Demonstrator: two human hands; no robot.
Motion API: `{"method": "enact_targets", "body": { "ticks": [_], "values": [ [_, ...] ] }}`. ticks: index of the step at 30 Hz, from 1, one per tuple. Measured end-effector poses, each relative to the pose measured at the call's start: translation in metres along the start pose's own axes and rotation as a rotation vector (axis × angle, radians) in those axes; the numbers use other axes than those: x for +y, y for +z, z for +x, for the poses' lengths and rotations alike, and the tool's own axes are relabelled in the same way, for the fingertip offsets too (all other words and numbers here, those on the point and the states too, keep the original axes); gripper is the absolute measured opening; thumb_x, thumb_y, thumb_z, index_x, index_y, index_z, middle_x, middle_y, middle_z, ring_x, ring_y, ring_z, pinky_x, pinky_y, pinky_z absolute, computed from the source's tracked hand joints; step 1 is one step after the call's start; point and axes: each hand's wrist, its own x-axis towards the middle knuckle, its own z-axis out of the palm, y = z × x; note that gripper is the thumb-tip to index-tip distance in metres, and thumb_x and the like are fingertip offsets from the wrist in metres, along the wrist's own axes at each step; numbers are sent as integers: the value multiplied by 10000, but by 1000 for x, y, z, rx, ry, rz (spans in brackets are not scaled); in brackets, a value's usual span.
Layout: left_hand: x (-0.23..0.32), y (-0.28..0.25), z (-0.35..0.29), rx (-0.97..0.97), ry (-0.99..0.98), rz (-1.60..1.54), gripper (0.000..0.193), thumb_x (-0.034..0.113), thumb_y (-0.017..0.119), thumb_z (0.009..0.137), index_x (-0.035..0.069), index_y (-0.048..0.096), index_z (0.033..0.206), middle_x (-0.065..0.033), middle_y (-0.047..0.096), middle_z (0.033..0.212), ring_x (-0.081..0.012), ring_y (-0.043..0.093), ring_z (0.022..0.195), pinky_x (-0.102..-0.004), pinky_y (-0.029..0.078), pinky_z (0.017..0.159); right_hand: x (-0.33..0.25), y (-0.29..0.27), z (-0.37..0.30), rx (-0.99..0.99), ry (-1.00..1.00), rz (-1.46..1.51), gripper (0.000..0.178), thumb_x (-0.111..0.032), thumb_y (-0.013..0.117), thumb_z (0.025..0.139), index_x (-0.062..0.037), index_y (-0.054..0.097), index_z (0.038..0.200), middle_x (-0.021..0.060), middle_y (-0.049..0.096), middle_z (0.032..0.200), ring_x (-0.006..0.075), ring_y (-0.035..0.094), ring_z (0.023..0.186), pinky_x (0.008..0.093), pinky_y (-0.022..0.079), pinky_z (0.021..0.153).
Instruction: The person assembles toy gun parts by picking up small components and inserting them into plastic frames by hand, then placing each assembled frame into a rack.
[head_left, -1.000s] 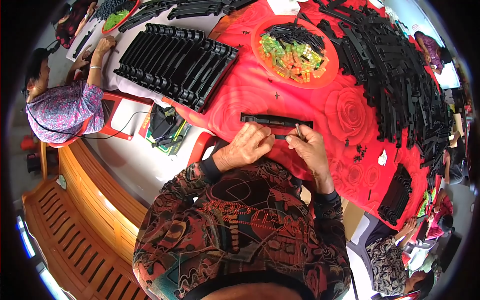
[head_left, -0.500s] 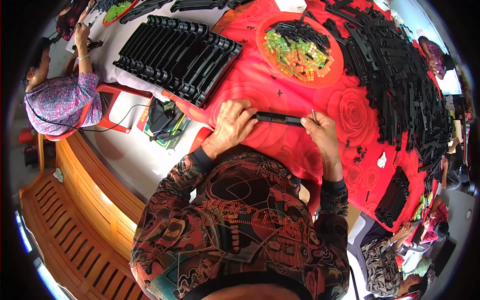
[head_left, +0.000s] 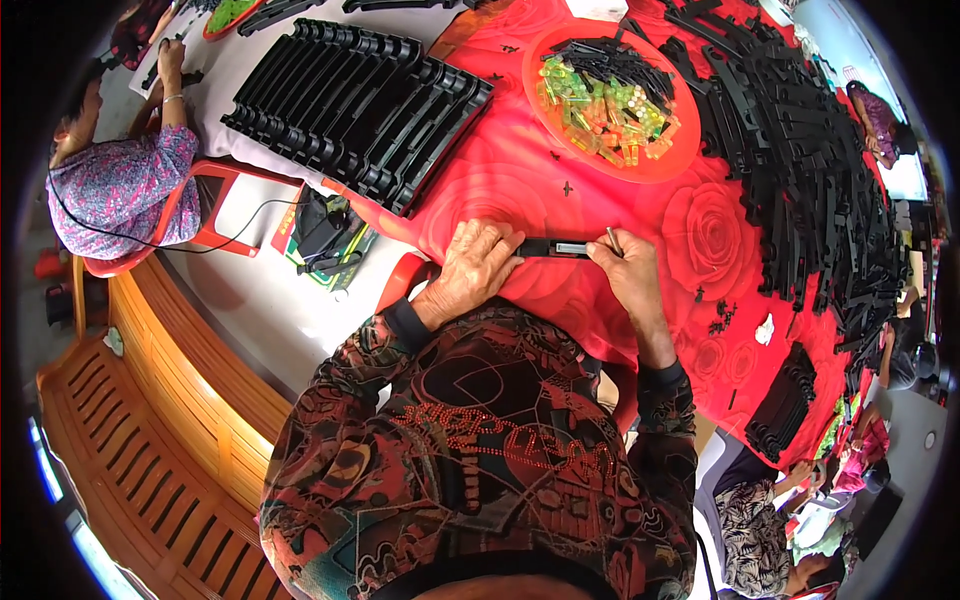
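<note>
A slim black plastic bar (head_left: pixel 538 247) lies level between my two hands, just above the near edge of the red tablecloth. A pale, shiny slot or insert (head_left: pixel 572 248) shows on its upper face. My left hand (head_left: pixel 474 266) is wrapped round the bar's left end, which its fingers hide. At the other end, the thumb and fingers of my right hand (head_left: pixel 630 278) pinch the bar. A thin metal rod (head_left: pixel 613 240) also sticks up out of that grip; its lower part is hidden.
Ahead sits an orange-red bowl (head_left: pixel 640 172) of clear coloured vials and black strips. Stacked black trays or bars (head_left: pixel 350 110) lie left, and a large heap of black bars (head_left: pixel 800 170) right. Co-workers sit around, one in a patterned shirt (head_left: pixel 125 185) at left.
My right hand has moved slightly left, closer to my left hand. The bar now shows a pale, shiny insert where its face looked dark. The view has shifted a little.
</note>
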Motion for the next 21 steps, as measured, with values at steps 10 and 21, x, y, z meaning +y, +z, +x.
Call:
{"method": "enact_targets", "body": {
  "ticks": [10, 21],
  "values": [
    [4, 1, -2, 27, 24, 60, 401, 102, 737, 677, 30, 609, 1050, -109, 558, 963, -275, 537, 842, -393, 415, 675, -8, 5, -4, -47, -10, -94, 181, -157, 692, 747, 7, 615, 758, 102, 588, 598, 134, 547, 555, 313, 434, 540],
    [4, -13, 13, -36, -60, -110, 297, 182, 698, 743, 33, 603, 983, -117, 553, 964, -297, 526, 865, -408, 421, 752, -16, 13, -11, -7, -133, -345, 224, -205, 639, 777, -11, 529, 754, 195, 588, 667, 380, 598, 677, 458, 436, 586]
  ]
}}
